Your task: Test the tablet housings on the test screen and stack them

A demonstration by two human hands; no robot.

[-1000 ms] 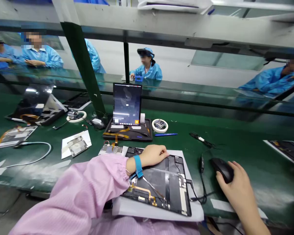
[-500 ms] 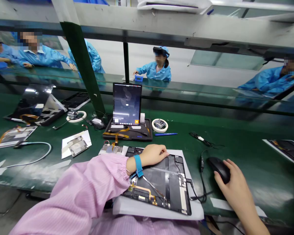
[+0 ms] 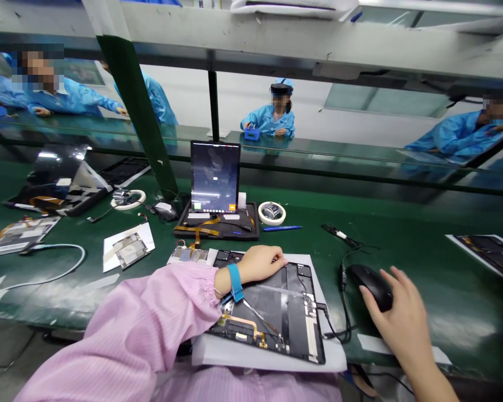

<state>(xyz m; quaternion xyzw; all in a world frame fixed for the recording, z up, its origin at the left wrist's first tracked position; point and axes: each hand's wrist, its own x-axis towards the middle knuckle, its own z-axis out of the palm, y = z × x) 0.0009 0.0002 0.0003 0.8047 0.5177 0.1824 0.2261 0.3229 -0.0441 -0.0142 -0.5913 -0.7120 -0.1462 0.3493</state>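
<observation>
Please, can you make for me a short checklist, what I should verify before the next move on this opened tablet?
1. Blue wrist strap on the left wrist: ok, it is worn.
2. Opened tablet panel flat on the white sheet, under the left hand: ok.
3. Orange flex cable on the panel: seating cannot tell.
4. Black cable at the panel's right edge: connection cannot tell.
5. Right hand on the black mouse: cannot tell, the fingers are blurred and look lifted.
6. Upright tablet screen: ok, lit, though its content is too small to read.
</observation>
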